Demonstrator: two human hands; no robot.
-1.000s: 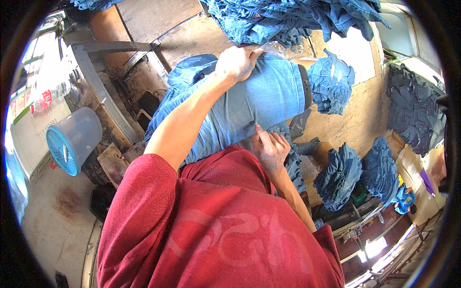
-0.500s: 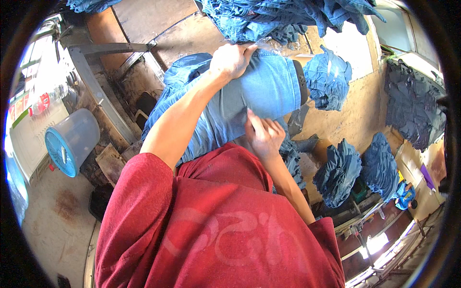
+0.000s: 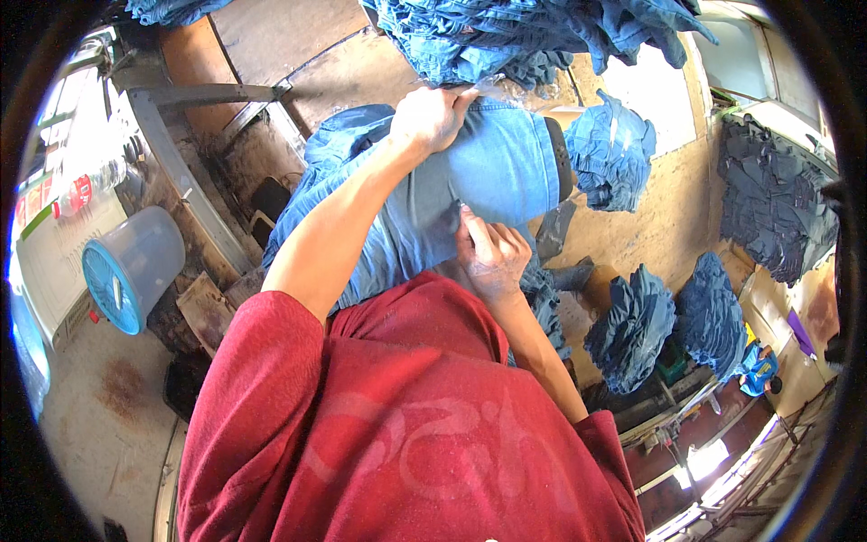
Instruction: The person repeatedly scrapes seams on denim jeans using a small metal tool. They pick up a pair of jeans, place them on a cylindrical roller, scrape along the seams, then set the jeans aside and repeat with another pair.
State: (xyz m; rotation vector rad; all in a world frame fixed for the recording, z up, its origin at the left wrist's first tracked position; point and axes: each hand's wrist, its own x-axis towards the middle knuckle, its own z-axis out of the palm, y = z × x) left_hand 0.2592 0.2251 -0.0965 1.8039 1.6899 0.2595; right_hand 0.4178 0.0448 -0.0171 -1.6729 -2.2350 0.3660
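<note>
We look down on a bare wooden board floor [image 3: 623, 226], worn and pale, in a workshop lit from a window at the upper right. We take the light blue jeans [image 3: 470, 181], stretched tight over a rounded form in the middle of the view, as our landmark.

Above the jeans hangs one large heap of blue denim [image 3: 542, 32]. Just right of them sits one smaller bundle of denim [image 3: 612, 149]. Below and to the right of them we count two more blue bundles [image 3: 632, 325] side by side on the floor, and far to the right one dark stack of denim [image 3: 777, 203]. To the left of the jeans runs one grey metal frame [image 3: 172, 154], and further left, lower down, stands one pale plastic bucket with a blue lid [image 3: 126, 271].

We count two hands. The left hand [image 3: 432, 117] is closed on the upper edge of the jeans, gripping the cloth. The right hand [image 3: 492, 257] lies on the lower part of the jeans, fingers bent and pinching the fabric. A red shirt [image 3: 397, 425] fills the view below the jeans.
</note>
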